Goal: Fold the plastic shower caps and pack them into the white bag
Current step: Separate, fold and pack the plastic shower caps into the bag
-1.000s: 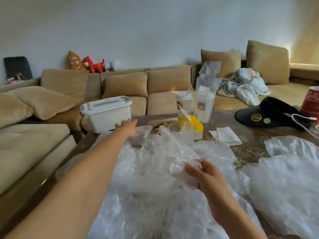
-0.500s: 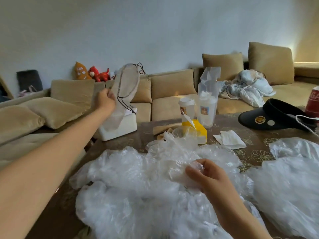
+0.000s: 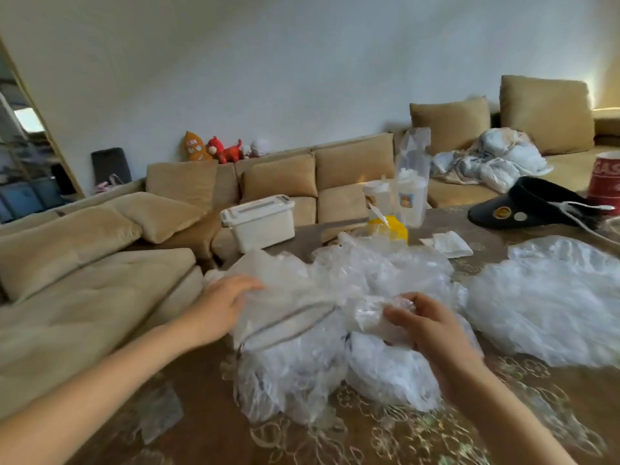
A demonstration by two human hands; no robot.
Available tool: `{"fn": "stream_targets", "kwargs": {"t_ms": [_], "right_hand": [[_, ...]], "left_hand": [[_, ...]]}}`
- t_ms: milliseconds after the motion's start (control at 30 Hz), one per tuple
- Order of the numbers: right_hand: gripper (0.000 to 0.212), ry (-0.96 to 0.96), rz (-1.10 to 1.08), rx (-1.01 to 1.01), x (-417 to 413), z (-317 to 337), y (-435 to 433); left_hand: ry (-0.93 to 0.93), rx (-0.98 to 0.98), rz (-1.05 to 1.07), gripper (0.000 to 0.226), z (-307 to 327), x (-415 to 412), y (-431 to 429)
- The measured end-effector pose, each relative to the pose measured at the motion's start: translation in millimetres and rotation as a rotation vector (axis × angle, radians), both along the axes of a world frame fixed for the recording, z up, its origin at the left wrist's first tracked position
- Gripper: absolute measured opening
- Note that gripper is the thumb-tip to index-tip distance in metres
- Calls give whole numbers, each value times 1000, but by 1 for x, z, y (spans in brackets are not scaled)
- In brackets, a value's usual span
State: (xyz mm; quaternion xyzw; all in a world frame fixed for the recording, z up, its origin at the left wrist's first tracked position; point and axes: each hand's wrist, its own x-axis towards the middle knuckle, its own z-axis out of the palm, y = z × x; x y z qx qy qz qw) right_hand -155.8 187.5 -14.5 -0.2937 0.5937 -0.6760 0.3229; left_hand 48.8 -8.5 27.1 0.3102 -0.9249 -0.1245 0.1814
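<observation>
I see the bag (image 3: 285, 317), white and translucent with a dark cord along its edge, lying flat across the top of the cap pile (image 3: 335, 374) at the centre of the table (image 3: 201, 380). I cannot tell whether anything is inside it.

Left hand (image 3: 224, 303): fingers lie over the bag's left edge. The thumb is hidden and the frame is blurred, so I cannot tell whether it clamps the bag.

Right hand (image 3: 432, 327): thumb and fingertips pinch a small bunched cap (image 3: 375, 313), just beside the bag's right end and above the pile.

A second pile (image 3: 550, 297) lies to the right, apart from the first.

Behind the piles:
- a white box (image 3: 258, 223), lid on, contents hidden;
- a yellow box (image 3: 389, 226) with a white sheet sticking out;
- a clear sack (image 3: 412, 152) standing upright with two cups (image 3: 411, 196) in it;
- a black visor (image 3: 530, 209) at far right.
</observation>
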Motion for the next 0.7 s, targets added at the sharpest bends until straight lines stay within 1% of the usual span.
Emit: {"fn": "stream_targets", "kwargs": {"t_ms": [33,67,100,133,167,233,300,333,400,467,533,634,667,700], "right_hand": [[4,-20,18,30,3,-7,4],[5,-22,44,64,6,-13,9],[5,-20,77,87,9,-17,10],[5,-12,96,102,12,-21,11],[4,-2,108,110,13,-23,11],[3,22,118,122,15,-27,14],[4,12,137,125,21,-30,17],[4,11,145,127,23,-32,17],[7,25,170,138,30,-32,17],[11,42,202,151,35,-30,16],[11,34,258,157,39,-30,12],[9,-23,370,130,46,-24,7],[10,-74,404,104,49,-21,5],[9,-165,441,57,53,-18,0]], "left_hand": [[-43,-48,62,35,-15,4,2],[-30,-115,143,37,-30,6,10],[45,-165,179,33,-39,11,21],[115,-223,175,23,-45,15,37],[169,-262,167,21,-49,16,53],[85,-352,124,44,-61,20,73],[-91,-537,72,54,-80,28,76],[-149,-586,79,59,-86,28,73],[-163,-608,135,64,-89,23,65],[-181,-652,194,57,-88,14,59],[-165,-674,241,45,-80,5,56],[-25,-707,278,29,-57,-3,50],[35,-722,287,24,-47,-3,51],[100,-745,287,19,-39,-3,50]]}}
